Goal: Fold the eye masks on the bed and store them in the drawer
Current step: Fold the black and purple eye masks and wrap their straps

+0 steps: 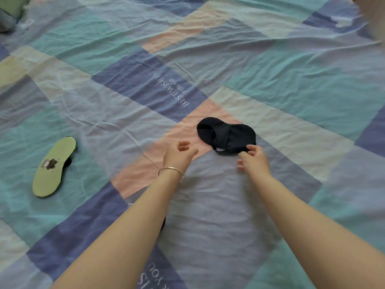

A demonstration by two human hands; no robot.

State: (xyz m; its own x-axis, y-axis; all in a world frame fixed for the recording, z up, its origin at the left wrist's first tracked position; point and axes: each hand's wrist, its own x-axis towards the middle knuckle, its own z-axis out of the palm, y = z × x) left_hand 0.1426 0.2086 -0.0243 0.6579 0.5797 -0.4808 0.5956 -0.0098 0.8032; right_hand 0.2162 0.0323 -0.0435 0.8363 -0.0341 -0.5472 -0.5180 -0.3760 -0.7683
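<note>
A black eye mask [226, 133] lies on the bed sheet [145, 59], a little right of the middle, its strap along the near edge. My right hand [253, 158] pinches that strap between thumb and forefinger. My left hand [180, 153], with a thin bangle on the wrist, hovers just left of the mask with curled fingers and nothing in them. A light green eye mask [54, 166] with a small brown cartoon print lies flat far to the left. The drawer is out of view.
The patchwork sheet of blue, teal, pink and cream squares covers the whole view and is wrinkled. A dark object [162, 224] peeks out under my left forearm. A green and grey bundle [9, 12] sits in the far left corner.
</note>
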